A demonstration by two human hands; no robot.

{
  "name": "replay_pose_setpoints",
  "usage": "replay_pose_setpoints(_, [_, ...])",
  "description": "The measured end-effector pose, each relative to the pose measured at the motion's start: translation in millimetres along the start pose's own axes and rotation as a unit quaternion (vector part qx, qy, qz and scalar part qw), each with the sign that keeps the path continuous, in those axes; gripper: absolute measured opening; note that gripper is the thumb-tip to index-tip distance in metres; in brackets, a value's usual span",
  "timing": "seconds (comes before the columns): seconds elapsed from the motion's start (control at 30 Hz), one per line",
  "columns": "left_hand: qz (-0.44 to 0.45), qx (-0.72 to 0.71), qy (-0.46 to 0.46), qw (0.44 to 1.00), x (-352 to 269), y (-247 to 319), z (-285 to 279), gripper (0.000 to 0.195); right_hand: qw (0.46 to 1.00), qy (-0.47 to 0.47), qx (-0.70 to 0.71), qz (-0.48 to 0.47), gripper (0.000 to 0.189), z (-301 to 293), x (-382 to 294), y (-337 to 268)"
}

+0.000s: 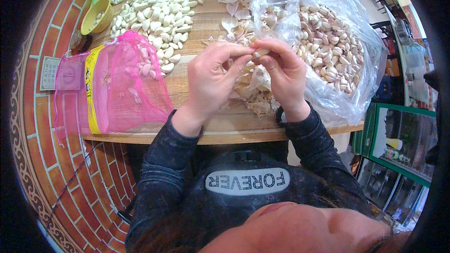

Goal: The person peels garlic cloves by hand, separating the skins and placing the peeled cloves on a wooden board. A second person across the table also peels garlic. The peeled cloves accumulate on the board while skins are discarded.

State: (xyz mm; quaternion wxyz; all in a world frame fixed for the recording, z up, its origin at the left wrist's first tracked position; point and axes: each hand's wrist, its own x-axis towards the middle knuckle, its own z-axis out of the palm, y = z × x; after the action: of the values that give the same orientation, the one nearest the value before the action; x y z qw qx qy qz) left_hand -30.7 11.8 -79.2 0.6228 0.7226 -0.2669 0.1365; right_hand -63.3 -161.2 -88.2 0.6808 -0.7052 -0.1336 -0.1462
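Observation:
A garlic clove (261, 54) is pinched between the thumb and forefinger of my right hand (287, 73). The fingertips of my left hand (216, 72) meet at the near end of the same clove and partly hide it. Below both hands lies a heap of papery garlic skins (256, 88) on the wooden table. Unpeeled garlic cloves (332, 47) fill an opened clear plastic bag (372, 51) to the right of my right hand. Beyond my left hand, peeled white cloves (158, 14) are spread across the tabletop.
A pink mesh bag (121, 109) with a yellow band covers the table's left corner and overhangs its edge. Behind it stands a yellow bowl (97, 17) with small bits inside. The brick-patterned wall (44, 112) is at left, a green-framed glass cabinet (404, 144) at right.

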Motion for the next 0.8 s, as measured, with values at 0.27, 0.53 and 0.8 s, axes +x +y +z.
replay_pose_setpoints(0.27, [-0.027,0.066,-0.029,0.997,-2.3,-0.5,-2.5,0.007,0.996,-0.046,-0.071,-0.025,0.032,-2.6,2.5,-4.2])
replay_pose_setpoints(0.53, [-0.211,-0.136,-0.018,0.968,-1.7,0.0,-3.6,0.004,0.987,0.029,-0.127,-0.097,0.038,6.5,3.7,-2.6])
replay_pose_setpoints(0.8, [-0.215,-0.215,-0.061,0.951,-4.8,3.7,-2.9,0.002,0.977,0.028,0.172,0.122,0.023,4.1,-1.2,-3.7])
